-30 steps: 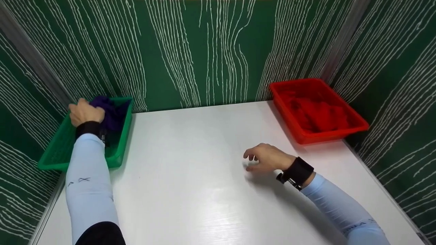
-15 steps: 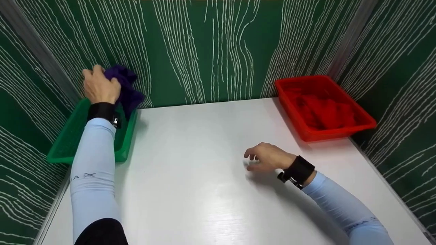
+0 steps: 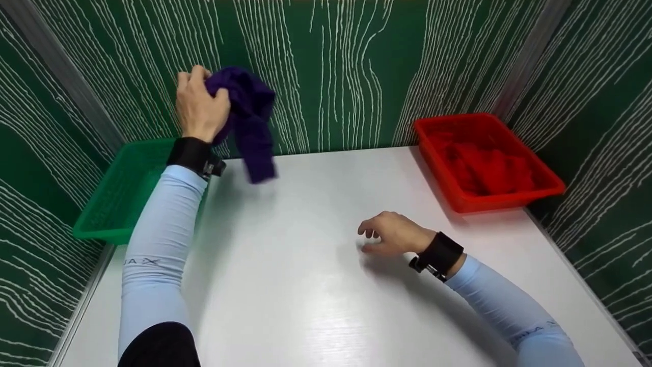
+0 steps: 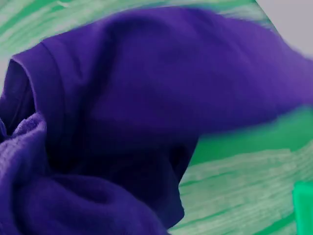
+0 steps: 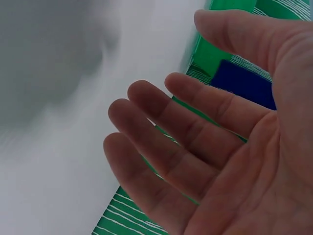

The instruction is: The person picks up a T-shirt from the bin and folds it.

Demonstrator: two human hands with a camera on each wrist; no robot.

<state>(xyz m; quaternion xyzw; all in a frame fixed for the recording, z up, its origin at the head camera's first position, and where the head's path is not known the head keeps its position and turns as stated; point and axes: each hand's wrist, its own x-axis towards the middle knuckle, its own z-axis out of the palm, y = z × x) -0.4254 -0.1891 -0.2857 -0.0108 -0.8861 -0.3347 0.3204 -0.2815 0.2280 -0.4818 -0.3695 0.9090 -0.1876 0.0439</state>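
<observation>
My left hand (image 3: 201,109) grips a bunched purple garment (image 3: 252,117) in the air, up at the far left of the white table. Part of the cloth hangs down to the right of the fingers, with its lower end over the tabletop. In the left wrist view the purple cloth (image 4: 171,83) fills most of the picture and shows a hemmed opening at left; the hand itself is hidden there. My right hand (image 3: 395,233) hovers low over the right half of the table, fingers loosely bent. The right wrist view shows its palm (image 5: 244,171) holding nothing.
A green plastic basket (image 3: 109,235) stands at the left, partly behind my left forearm. At the back right, a red basket (image 3: 501,205) holds red cloth (image 3: 494,165). Green walls (image 3: 346,76) with white lines border the white table (image 3: 285,244).
My left hand has lifted the purple garment up out of the green basket and moved it to the right. The right hand has barely moved.
</observation>
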